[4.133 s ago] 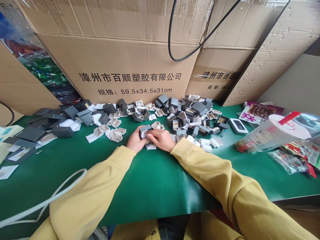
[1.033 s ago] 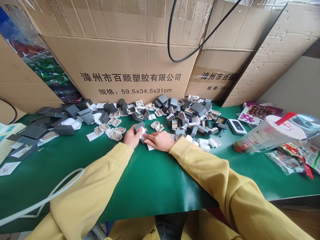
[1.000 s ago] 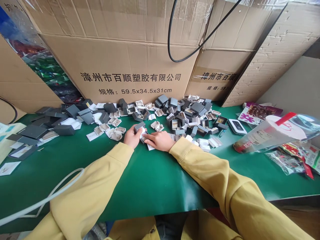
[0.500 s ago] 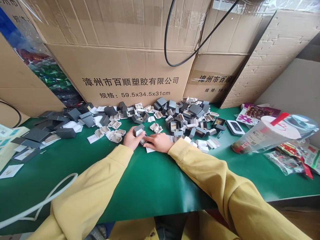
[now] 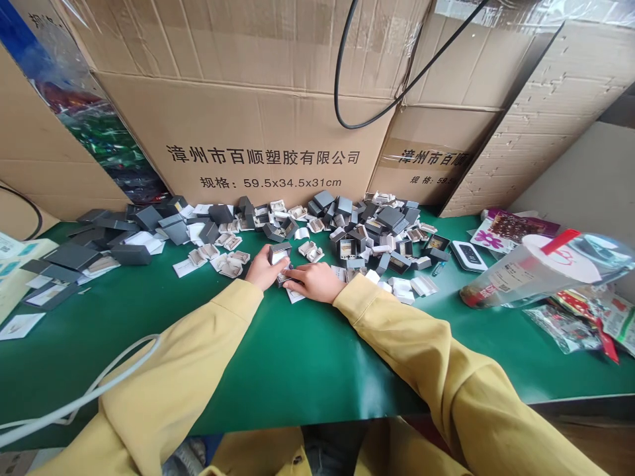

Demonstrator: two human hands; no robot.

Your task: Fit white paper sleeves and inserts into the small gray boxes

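Observation:
Between my hands, at the middle of the green table (image 5: 292, 370), is a small dark grey box (image 5: 279, 252) with its lid raised and a pale inside showing. My left hand (image 5: 260, 270) is closed around the box's left side, thumb towards the front. From the right, my right hand (image 5: 317, 282) has its fingers together on the lower part of the same box; what lies under the fingertips is hidden. A white paper slip (image 5: 296, 296) shows just below. Close by lie pale box inserts (image 5: 310, 251) and another pair of inserts (image 5: 231, 264).
Grey boxes (image 5: 391, 218) and inserts are heaped along the back, with more boxes (image 5: 74, 254) at left. Large cartons (image 5: 258, 132) stand behind. At right are a white device (image 5: 468, 256), a tilted plastic cup (image 5: 516, 271) and snack packets (image 5: 565, 324). A white cable (image 5: 99, 387) crosses the left front.
The small box in my hands has turned or opened so that its pale inside now shows. Both hands stay in nearly the same place, and the view has shifted slightly.

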